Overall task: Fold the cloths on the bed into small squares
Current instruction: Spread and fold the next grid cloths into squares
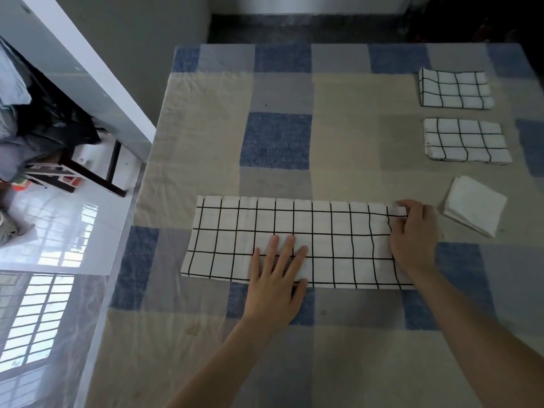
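A long white cloth with a black grid [235, 234] lies folded into a strip across the bed in front of me. My left hand [276, 278] rests flat on its near middle, fingers straight and spread. My right hand [413, 234] sits at the strip's right end, fingers curled, pinching the far right corner of the cloth. Two folded grid cloths [454, 89] [466, 141] lie at the far right. A folded plain white cloth [475, 204] sits just right of my right hand.
The bed is covered by a patchwork sheet [323, 142] of blue, grey and beige squares. Its left edge drops to a glossy white floor [59, 219]. A dark chair with clothes [53, 134] stands at the far left beside a white wall.
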A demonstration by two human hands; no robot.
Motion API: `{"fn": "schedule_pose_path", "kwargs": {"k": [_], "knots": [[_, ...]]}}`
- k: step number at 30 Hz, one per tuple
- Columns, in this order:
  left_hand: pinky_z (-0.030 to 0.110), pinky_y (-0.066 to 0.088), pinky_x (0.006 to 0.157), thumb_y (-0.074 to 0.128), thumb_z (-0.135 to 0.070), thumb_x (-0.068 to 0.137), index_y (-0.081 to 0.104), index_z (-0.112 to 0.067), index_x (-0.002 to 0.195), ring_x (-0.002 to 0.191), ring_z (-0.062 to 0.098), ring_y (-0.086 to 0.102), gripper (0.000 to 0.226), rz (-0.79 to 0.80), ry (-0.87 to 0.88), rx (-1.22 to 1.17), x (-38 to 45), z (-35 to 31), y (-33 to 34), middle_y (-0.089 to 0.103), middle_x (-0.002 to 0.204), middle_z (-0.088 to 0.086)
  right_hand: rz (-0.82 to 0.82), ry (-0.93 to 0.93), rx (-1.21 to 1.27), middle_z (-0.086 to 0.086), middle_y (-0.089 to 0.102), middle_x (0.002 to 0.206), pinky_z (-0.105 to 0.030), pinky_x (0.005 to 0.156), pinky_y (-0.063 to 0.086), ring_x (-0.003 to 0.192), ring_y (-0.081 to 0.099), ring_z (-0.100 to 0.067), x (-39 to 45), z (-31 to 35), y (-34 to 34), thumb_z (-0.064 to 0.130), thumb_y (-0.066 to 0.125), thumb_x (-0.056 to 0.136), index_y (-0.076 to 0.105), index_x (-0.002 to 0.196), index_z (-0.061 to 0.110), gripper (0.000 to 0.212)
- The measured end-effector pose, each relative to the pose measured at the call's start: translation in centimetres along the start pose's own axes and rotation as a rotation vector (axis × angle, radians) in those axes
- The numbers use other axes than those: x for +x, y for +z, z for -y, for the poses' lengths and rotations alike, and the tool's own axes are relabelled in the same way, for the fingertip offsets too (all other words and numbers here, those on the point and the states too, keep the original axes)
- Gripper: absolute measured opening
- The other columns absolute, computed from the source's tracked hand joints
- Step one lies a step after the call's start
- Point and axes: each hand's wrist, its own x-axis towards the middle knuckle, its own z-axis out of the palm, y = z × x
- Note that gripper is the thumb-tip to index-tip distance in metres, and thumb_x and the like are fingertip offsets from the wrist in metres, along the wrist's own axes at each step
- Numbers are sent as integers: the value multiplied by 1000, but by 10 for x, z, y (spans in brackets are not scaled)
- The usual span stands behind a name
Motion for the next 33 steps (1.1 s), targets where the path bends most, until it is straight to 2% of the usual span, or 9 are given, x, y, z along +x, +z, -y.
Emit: {"fn": "schedule_pose_path", "kwargs": {"k": [4, 8, 11, 16, 20, 24, 26, 30, 33], "knots": [[55, 7, 119, 25, -48, 99, 19, -31, 153, 150, 25, -4, 57, -5, -13, -22, 2, 0, -3, 7, 163, -4, 3, -10, -80, -26, 51, 108, -40, 75, 39, 93, 48, -37, 1, 3, 0, -4, 49, 86, 51, 116, 1, 30], [56, 15, 117, 32, -44, 99, 38, -33, 142, 146, 26, 18, 45, -51, 7, -58, 10, 4, -12, 31, 154, -4, 16, -25, -116, -26, 51, 106, -43, 74, 41, 91, 49, -38, 1, 3, 0, -4, 49, 86, 51, 115, 0, 29], [52, 15, 117, 29, -44, 100, 43, -32, 136, 144, 25, 22, 40, -65, 61, -78, 19, 14, -17, 39, 147, -3, 12, -25, -122, -26, 51, 107, -43, 75, 40, 92, 49, -38, 1, 4, 1, -4, 48, 86, 50, 115, 0, 29], [56, 10, 118, 27, -48, 101, 30, -34, 147, 150, 22, 5, 48, -8, 109, -30, 24, 29, -16, 21, 159, -4, 6, -17, -106, -26, 50, 109, -44, 73, 42, 92, 48, -38, 2, 2, 4, -4, 47, 87, 49, 117, 1, 30], [58, 5, 118, 23, -64, 97, 14, -37, 153, 150, 22, -10, 62, 31, 98, 50, 24, 28, -14, 1, 164, -5, 28, 8, -80, -28, 46, 115, -42, 73, 43, 92, 50, -39, 3, 3, 2, -4, 47, 86, 47, 118, 1, 32], [59, 3, 118, 20, -74, 91, 6, -38, 153, 149, 23, -15, 73, 49, 94, 81, 25, 27, -14, -7, 163, -5, -86, 219, -10, -26, 35, 133, -49, 86, 44, 108, 45, -38, -8, 37, -3, -2, 51, 86, 42, 123, 7, 39], [58, 1, 118, 21, -76, 89, 6, -39, 153, 149, 23, -14, 75, 44, 88, 81, 25, 26, -14, -6, 163, -5, -148, 56, 48, -23, 38, 131, -46, 88, 41, 111, 44, -33, -28, 73, 0, 0, 54, 84, 45, 123, 7, 40], [58, 0, 117, 24, -72, 89, -2, -33, 154, 148, 23, -19, 81, 55, 91, 80, 25, 24, -15, -9, 163, -3, 152, -268, 195, -15, 28, 148, -37, 108, 33, 132, 35, -27, -80, 144, 26, 18, 47, 95, 45, 134, 11, 40], [56, -3, 118, 30, -67, 88, -19, -31, 150, 145, 21, -26, 87, 60, 91, 89, 24, 23, -18, -19, 160, -4, 379, -316, 116, -6, 4, 161, -36, 118, 19, 145, 17, -20, -99, 157, 46, 38, 31, 101, 27, 149, 20, 51]]}}
